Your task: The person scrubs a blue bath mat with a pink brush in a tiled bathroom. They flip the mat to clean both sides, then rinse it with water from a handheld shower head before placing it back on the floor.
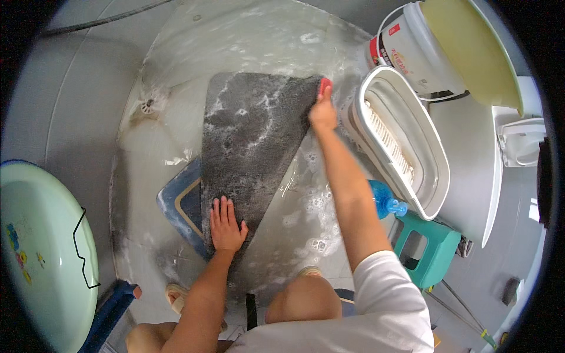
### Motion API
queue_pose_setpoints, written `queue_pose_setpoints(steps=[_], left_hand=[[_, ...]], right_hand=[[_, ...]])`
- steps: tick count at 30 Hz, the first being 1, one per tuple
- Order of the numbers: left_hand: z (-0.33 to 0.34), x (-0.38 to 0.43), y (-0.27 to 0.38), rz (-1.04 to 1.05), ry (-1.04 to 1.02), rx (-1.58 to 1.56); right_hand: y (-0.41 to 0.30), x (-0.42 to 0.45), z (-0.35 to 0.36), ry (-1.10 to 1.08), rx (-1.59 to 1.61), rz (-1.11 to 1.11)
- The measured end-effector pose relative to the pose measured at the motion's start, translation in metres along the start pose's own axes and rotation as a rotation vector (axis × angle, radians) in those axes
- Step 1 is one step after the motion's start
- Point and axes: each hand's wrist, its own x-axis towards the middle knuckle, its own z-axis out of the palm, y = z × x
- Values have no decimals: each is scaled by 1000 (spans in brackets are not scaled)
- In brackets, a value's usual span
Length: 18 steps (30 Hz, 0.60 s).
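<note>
A wet floor mat (pixel 251 119) lies on the tiles with its dark grey face up, streaked with white suds. From under its left edge sticks out a blue mat corner (pixel 178 200) with a beige border line; whether it is the same mat folded over, I cannot tell. My left hand (pixel 227 229) rests flat on the lower part of the grey face, fingers somewhat apart, holding nothing. At the mat's upper right corner my right hand (pixel 323 114) grips a red scrubbing brush (pixel 325 84), mostly hidden by the fingers.
Right of my arm stand a white mop bucket (pixel 426 185), a blue pump bottle (pixel 383 198) and a green plastic stool (pixel 435 251). A white pail (pixel 410 57) is behind. A floor drain (pixel 148 106) and a pale green basin (pixel 48 256) are left. Soapy water (pixel 320 207) covers the tiles.
</note>
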Motion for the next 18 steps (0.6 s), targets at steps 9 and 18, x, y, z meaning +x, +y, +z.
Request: queue_pose_setpoints(steps=[9, 18], left_hand=[[-5, -6, -7, 1, 10, -16], [-8, 1, -3, 11, 35, -29]], right_hand=[[-1, -24, -10, -291, -106, -152], [30, -60, 14, -61, -144, -203]])
